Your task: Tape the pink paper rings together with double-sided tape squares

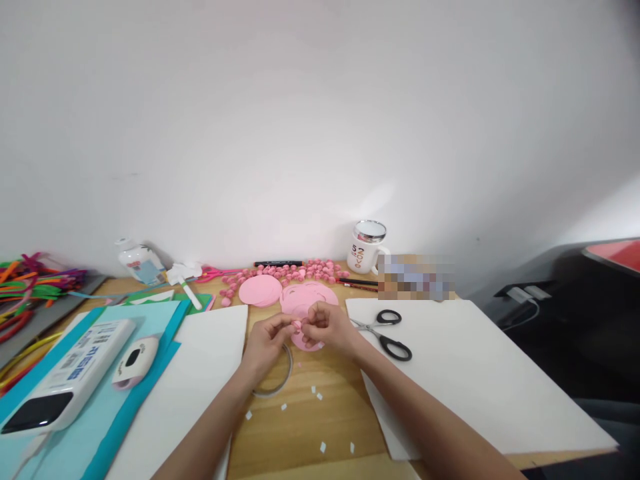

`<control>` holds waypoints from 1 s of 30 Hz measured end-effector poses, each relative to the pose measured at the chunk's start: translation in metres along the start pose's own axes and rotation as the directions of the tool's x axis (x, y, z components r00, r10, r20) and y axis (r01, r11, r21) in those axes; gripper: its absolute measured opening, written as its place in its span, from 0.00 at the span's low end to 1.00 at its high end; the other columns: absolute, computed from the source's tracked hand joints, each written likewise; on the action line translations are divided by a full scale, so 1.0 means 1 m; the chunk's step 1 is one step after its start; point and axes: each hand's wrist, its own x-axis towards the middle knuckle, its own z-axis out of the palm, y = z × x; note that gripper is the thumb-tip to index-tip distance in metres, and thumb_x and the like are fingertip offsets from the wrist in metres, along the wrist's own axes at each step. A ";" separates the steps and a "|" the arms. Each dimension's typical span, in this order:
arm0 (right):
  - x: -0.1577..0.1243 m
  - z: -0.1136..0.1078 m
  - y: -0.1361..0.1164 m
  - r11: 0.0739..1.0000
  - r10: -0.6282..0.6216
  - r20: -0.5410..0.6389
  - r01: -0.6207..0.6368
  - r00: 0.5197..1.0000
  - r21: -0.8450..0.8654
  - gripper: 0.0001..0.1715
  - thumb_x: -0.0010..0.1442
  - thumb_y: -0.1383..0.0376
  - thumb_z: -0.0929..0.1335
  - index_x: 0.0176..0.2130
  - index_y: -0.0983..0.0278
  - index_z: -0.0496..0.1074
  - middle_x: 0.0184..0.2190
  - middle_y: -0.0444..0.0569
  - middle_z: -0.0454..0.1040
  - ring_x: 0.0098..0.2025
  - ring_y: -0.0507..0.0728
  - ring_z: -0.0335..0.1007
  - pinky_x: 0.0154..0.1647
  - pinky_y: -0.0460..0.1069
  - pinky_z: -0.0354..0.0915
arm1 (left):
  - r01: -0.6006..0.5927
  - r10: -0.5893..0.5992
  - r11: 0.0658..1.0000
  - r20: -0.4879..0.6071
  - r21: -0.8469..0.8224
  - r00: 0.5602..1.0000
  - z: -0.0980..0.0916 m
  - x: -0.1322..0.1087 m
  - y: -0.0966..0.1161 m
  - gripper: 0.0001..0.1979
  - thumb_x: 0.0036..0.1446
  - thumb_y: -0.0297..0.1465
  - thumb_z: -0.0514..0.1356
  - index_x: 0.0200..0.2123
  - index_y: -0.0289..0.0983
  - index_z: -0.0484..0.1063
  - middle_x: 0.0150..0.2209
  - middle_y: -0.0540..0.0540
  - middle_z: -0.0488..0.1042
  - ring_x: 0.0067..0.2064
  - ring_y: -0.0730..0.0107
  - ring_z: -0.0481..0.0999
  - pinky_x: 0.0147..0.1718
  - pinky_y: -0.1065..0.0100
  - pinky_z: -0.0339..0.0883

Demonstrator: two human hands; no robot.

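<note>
My left hand [267, 339] and my right hand [327, 325] meet over the middle of the desk. Between their fingertips is a small rolled pink paper rose [297, 325], pinched from both sides. Pink paper circles [311, 293] lie just beyond my hands, and another pink piece [305, 342] shows below my fingers. Beside my left wrist a roll of tape [286, 373] lies flat, partly covered by the hand. Black-handled scissors [393, 337] rest to the right of my right hand on white paper.
Many rolled pink paper roses [320, 269] are heaped at the back near a white mug [367, 247]. A white power bank [75, 373] and a small white device [136, 362] sit on blue sheets at left. White scraps [323, 447] dot the wooden desk [295, 433].
</note>
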 end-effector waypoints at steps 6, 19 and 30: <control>-0.003 -0.001 -0.008 0.997 -0.072 0.111 0.071 0.991 0.015 0.18 0.47 0.55 0.69 0.31 0.67 0.67 0.22 0.43 0.71 0.22 0.48 0.68 0.26 0.46 0.67 | 0.073 -0.078 0.990 -0.038 -0.119 0.996 -0.003 0.002 -0.004 0.11 0.44 0.34 0.62 0.31 0.34 0.76 0.28 0.46 0.77 0.32 0.66 0.73 0.35 0.68 0.65; -0.004 0.003 -0.008 0.955 -0.244 0.019 0.244 0.969 -0.171 0.09 0.47 0.62 0.69 0.28 0.66 0.70 0.22 0.43 0.70 0.24 0.49 0.66 0.26 0.45 0.66 | 0.114 -0.091 0.940 0.086 -0.322 0.992 -0.001 0.001 -0.009 0.12 0.46 0.34 0.62 0.32 0.31 0.75 0.27 0.44 0.75 0.32 0.67 0.71 0.36 0.66 0.64; -0.003 0.003 -0.006 0.953 -0.249 -0.005 0.244 0.969 -0.177 0.12 0.48 0.59 0.69 0.28 0.65 0.67 0.20 0.43 0.70 0.22 0.49 0.66 0.24 0.45 0.64 | 0.086 -0.068 0.986 0.130 -0.140 0.989 0.000 -0.002 -0.001 0.12 0.46 0.36 0.61 0.31 0.33 0.75 0.26 0.45 0.75 0.30 0.68 0.71 0.31 0.69 0.64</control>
